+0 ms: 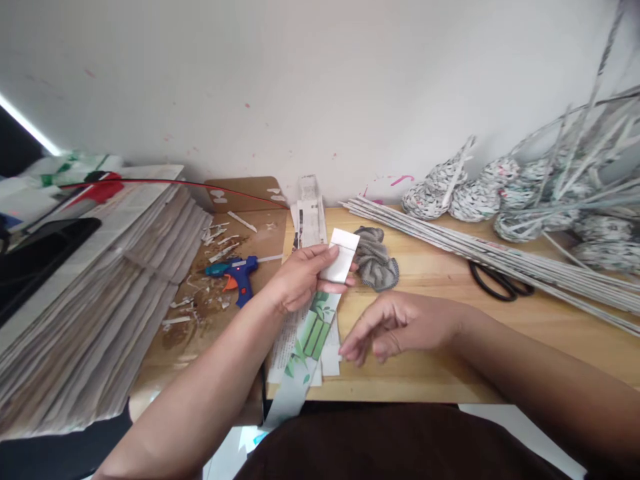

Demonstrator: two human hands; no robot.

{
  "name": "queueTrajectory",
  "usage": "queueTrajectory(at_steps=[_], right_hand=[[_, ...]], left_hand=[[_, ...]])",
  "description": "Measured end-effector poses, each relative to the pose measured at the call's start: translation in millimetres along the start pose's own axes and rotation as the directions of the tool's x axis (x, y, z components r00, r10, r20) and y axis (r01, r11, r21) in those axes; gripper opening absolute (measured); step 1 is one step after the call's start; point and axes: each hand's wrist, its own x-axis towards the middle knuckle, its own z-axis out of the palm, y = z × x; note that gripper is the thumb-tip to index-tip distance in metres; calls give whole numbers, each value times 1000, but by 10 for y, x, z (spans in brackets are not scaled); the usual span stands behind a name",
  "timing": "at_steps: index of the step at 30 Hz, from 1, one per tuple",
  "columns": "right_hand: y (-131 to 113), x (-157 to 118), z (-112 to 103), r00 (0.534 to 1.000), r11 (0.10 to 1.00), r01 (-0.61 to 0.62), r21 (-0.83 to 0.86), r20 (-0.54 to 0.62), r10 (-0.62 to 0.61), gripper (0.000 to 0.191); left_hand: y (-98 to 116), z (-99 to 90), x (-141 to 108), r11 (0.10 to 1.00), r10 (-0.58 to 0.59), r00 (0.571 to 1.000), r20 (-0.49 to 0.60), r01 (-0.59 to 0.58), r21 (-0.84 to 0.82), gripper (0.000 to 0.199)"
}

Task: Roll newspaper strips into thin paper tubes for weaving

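My left hand is closed, thumb on top, around a paper strip whose folded white end sticks up past the fingers. Below the hand a green-printed length of strip slants down over the table's front edge. It seems to be the same piece, though the hand hides the join. Newspaper strips lie beneath. My right hand hovers to the right, fingers loosely bent and apart, touching nothing visible. A grey cloth rests just behind the hands.
On the left, a blue glue gun lies on a scrap-strewn brown board, beside a tall newspaper stack. Rolled paper sticks cross the right side over black-handled scissors. Woven paper pieces stand along the wall.
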Motion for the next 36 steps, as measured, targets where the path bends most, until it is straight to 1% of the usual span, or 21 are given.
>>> queueTrajectory(at_steps=[1,2,3,4,5,6,7,8,11,15,18,19,20,21,23,25,27,29,32,34,36], right_hand=[[-6,-5,-27,992,999,35,-8,-119,-36,35],[-9,-9,-61,955,996,92,-19,-283,-93,36],[-9,-10,-102,876,987,157,-33,-457,-155,39],[-4,-10,-147,772,976,211,-49,-604,-197,41],[4,-7,-191,674,967,247,-56,-707,-213,41],[14,-2,-229,603,962,266,-56,-769,-211,39],[25,5,-258,566,962,269,-55,-799,-204,35],[35,14,-275,554,963,262,-65,-807,-205,32],[48,45,-263,585,966,196,-167,-771,-251,27],[48,73,-201,638,938,125,-322,-698,-325,29],[90,75,-200,699,944,87,-318,-655,-286,34],[112,72,-209,712,949,65,-307,-653,-260,35],[135,67,-222,713,952,32,-305,-660,-236,36],[154,60,-238,705,949,-12,-315,-676,-215,37],[171,40,-269,669,919,-135,-372,-718,-192,35],[150,16,-290,621,860,-249,-445,-755,-210,30],[100,-3,-290,583,824,-295,-484,-774,-246,25],[42,-12,-265,575,843,-254,-474,-775,-262,23],[-21,-10,-208,599,882,-128,-453,-744,-295,24],[-37,-3,-180,597,879,-105,-466,-736,-319,23],[-36,8,-170,594,882,-110,-459,-742,-312,24]], left_hand=[[-20,6,4,1000,2,1000,-2,-2,13,24],[-39,14,6,1000,9,1000,-4,-9,27,24],[-56,22,9,999,18,1000,-8,-18,41,24],[-70,30,11,998,29,999,-13,-28,52,24],[-82,37,13,997,39,999,-19,-37,60,24],[-93,42,16,997,45,999,-24,-44,66,24],[-102,45,19,996,48,998,-28,-46,71,24],[-110,47,22,996,47,999,-27,-44,77,25],[-136,50,26,993,45,999,-5,-44,106,27],[-162,65,15,987,52,998,20,-54,149,29],[-168,75,8,983,61,998,17,-63,172,31],[-169,76,9,982,63,998,14,-64,177,31],[-170,77,11,982,64,998,9,-64,180,31],[-171,76,13,982,61,998,2,-61,181,31],[-173,76,18,983,53,998,-19,-49,176,31],[-175,76,20,984,48,998,-45,-39,172,31],[-175,79,19,984,50,997,-57,-40,176,32],[-175,83,15,981,57,997,-53,-46,189,33],[-177,91,11,977,67,997,-35,-58,205,33],[-181,96,9,977,75,997,-26,-68,202,33],[-188,100,9,977,86,996,-17,-81,195,32]])
